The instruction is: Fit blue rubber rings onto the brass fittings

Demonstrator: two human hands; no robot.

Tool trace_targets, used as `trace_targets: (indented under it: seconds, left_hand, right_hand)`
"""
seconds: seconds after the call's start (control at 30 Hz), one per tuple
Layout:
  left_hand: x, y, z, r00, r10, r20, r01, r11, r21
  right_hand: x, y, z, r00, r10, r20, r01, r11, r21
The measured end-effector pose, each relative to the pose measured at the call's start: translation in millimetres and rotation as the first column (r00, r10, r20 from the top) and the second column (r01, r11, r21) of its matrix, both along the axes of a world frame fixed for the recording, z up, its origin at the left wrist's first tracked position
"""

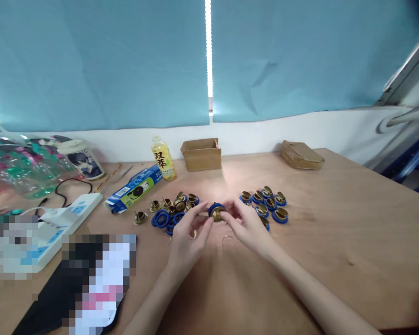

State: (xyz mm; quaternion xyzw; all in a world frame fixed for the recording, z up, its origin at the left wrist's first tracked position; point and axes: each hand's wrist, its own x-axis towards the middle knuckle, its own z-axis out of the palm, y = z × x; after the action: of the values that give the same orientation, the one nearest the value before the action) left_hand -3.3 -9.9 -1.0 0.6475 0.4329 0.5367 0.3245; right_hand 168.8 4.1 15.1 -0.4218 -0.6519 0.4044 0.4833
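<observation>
In front of me, my left hand (188, 235) and my right hand (247, 225) pinch the same round brass plug (217, 214), one from each side. A blue ring sits around its far edge. To the left, close to my left hand, lies a heap of loose blue rings (160, 218). Brass pieces without rings (140, 217) are scattered beside and behind that heap, partly covered by my left fingers. Beyond my right hand is a group of brass plugs with blue rings (280, 215) around them. A thin curved strip (226, 237) lies on the table below my hands.
Along the back of the wooden table (335, 242) stand a yellow drink bottle (163, 158), an open cardboard box (202, 155) and a closed carton (302, 155). A blue-green box (134, 188), paper cup (82, 160), power strip (70, 218) and partly blurred dark item (56, 293) occupy the left.
</observation>
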Motion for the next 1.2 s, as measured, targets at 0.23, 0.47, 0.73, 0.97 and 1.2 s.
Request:
trace_targets:
  seconds: [0.23, 0.47, 0.73, 0.97, 1.2]
  left_hand:
    - [-2.5, 2.9, -2.5, 0.989, 0.109, -0.099, -0.09, 0.98, 0.178]
    - [-5.1, 3.6, -2.4, 0.961, 0.172, -0.215, -0.114, 0.959, 0.258]
    - [-12.0, 3.4, -3.2, 0.923, 0.148, -0.356, -0.056, 0.965, 0.255]
    - [-13.0, 2.7, -2.1, 0.914, 0.129, -0.385, -0.013, 0.957, 0.289]
    - [-12.5, 0.5, -1.4, 0.919, 0.149, -0.365, -0.057, 0.967, 0.25]
  right_hand:
    - [1.8, -0.7, 1.1, 0.99, -0.079, 0.116, 0.058, 0.984, 0.17]
    - [7.1, -0.9, -3.3, 0.972, -0.006, 0.234, -0.054, 0.967, 0.248]
    - [5.5, -7.4, -0.1, 0.935, 0.062, 0.349, -0.172, 0.94, 0.296]
    - [5.5, -7.3, 2.0, 0.932, 0.08, 0.354, -0.191, 0.937, 0.291]
    - [2.9, -10.6, 0.1, 0.934, 0.064, 0.351, -0.165, 0.95, 0.267]
